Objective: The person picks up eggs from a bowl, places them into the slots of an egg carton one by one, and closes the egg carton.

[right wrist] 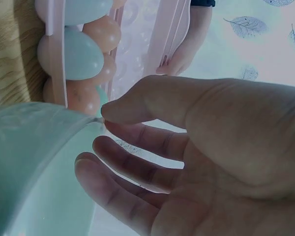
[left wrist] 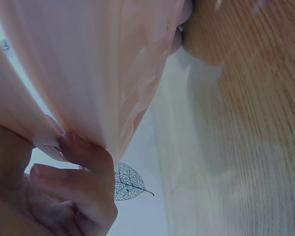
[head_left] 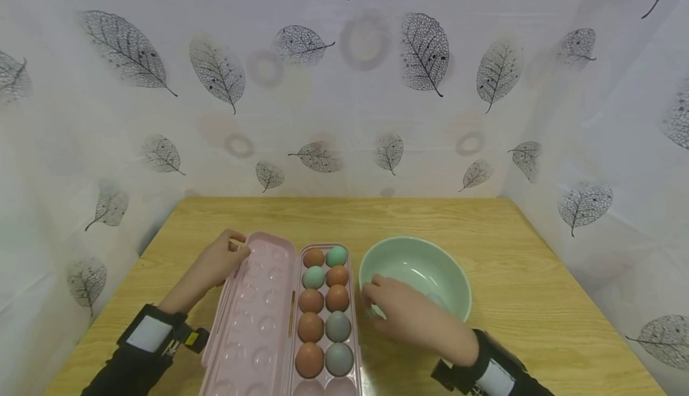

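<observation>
A pink plastic egg carton (head_left: 295, 318) lies unfolded on the table, its lid (head_left: 253, 318) on the left. Brown, green and grey-green eggs (head_left: 310, 327) fill most visible cups; the two nearest visible cups hold none. At its far left corner, my left hand (head_left: 218, 258) pinches the lid's edge, which the left wrist view shows tilted above the table. To the right stands a pale green bowl (head_left: 411, 255). My right hand (head_left: 406, 312) pinches the bowl's near-left rim between thumb (right wrist: 130, 105) and forefinger, its other fingers loosely bent. A pale shape inside the bowl is partly hidden.
The wooden table (head_left: 517, 300) reaches back to a white leaf-print cloth (head_left: 344, 103), which also hangs on both sides. The bowl stands close beside the carton's egg side. Dark wristbands carry small cameras (head_left: 196, 339) on both wrists.
</observation>
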